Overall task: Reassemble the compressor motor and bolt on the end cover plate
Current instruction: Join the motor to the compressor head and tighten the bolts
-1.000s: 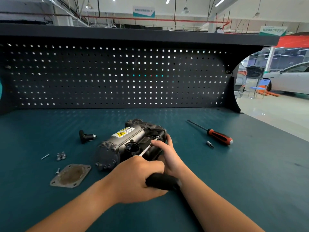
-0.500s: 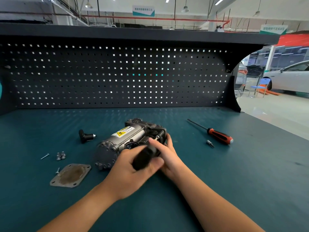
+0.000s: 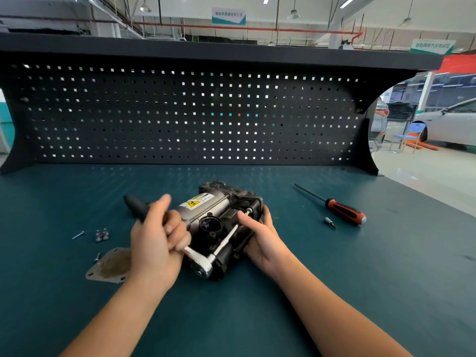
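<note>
The compressor motor (image 3: 206, 210) lies on its side at the middle of the teal workbench (image 3: 334, 292), yellow warning label facing up. The left hand (image 3: 154, 243), somewhat blurred, is clenched round the handle of a ratchet (image 3: 204, 266) — the black grip sticks out of the fist toward 10 o'clock and the chrome head sits against the motor's near end. From that head an extension bar (image 3: 228, 238) runs toward 1 o'clock along the housing, where the right hand (image 3: 265, 243) grasps the bar's far end in its fingertips, its palm against the motor's 3 o'clock side. The end cover plate (image 3: 108, 266) lies flat on the bench at 8 o'clock of the motor, not touching it, one edge hidden behind the left hand. Two bolts (image 3: 102, 235) and a loose screw (image 3: 78, 235) lie at 9 o'clock — a red-and-black screwdriver (image 3: 345, 211) and a small bit (image 3: 330, 222) at 3 o'clock
</note>
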{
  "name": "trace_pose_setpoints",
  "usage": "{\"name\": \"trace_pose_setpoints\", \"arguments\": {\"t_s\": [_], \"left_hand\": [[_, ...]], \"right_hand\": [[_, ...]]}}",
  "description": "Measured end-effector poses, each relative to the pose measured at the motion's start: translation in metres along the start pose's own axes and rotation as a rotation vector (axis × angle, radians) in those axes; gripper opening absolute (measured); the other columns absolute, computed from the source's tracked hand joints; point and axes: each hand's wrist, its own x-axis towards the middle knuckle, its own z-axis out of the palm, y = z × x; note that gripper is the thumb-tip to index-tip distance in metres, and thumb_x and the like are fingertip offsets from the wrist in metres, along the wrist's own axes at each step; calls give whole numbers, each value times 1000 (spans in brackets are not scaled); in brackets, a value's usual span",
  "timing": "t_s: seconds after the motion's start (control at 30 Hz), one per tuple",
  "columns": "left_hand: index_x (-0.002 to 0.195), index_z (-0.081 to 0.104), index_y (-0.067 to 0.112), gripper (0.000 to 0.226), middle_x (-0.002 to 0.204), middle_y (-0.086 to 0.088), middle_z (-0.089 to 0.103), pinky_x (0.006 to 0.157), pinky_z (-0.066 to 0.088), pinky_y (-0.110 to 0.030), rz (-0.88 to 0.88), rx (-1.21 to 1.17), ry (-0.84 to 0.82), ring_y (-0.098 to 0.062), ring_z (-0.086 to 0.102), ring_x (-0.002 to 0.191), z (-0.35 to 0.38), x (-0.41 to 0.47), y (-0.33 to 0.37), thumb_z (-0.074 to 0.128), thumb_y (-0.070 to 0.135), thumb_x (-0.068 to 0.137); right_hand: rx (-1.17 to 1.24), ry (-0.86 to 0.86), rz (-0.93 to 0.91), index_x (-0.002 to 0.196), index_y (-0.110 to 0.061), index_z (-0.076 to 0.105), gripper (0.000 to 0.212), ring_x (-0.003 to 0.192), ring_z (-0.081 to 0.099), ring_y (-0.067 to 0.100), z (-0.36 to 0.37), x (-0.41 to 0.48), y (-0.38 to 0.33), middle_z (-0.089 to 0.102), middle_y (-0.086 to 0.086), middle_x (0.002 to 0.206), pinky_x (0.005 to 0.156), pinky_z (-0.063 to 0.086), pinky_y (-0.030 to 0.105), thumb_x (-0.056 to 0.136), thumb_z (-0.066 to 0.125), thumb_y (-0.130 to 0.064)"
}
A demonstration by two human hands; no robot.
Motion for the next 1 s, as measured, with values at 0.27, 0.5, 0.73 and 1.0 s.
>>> {"name": "trace_pose_setpoints", "arguments": {"t_s": [0.27,0.5,0.73,1.0], "left_hand": [[85,52,26,9,72,15,62,60,35,-11,620,1189,-935,0,57,64,26,-31,-5,58,21,80],[85,58,13,13,63,-6,62,50,32,-23,852,1422,-1132,-26,54,54,11,-39,-21,62,24,78],[72,52,22,15,48,12,48,49,34,-9,435,649,-555,4,41,45,17,-39,-17,63,30,77],[65,35,18,31,38,8,21,28,16,-15,-102,-139,143,-4,17,27,-6,-11,-11,48,24,93]], "right_hand": [[-15,-1,-18,119,-29,48,67,79,69,18,-6,4,2,66,8,105,63,56,30,58,75,-18],[-25,-14,-29,104,-25,54,35,76,70,20,-10,5,-1,72,4,84,59,57,33,78,62,-2],[-182,80,-66,136,-27,28,92,106,62,26,-2,6,11,58,12,125,100,44,50,63,84,-23],[-118,78,-12,147,-33,17,114,102,65,23,-5,6,8,58,4,130,96,48,47,53,81,-25]]}}
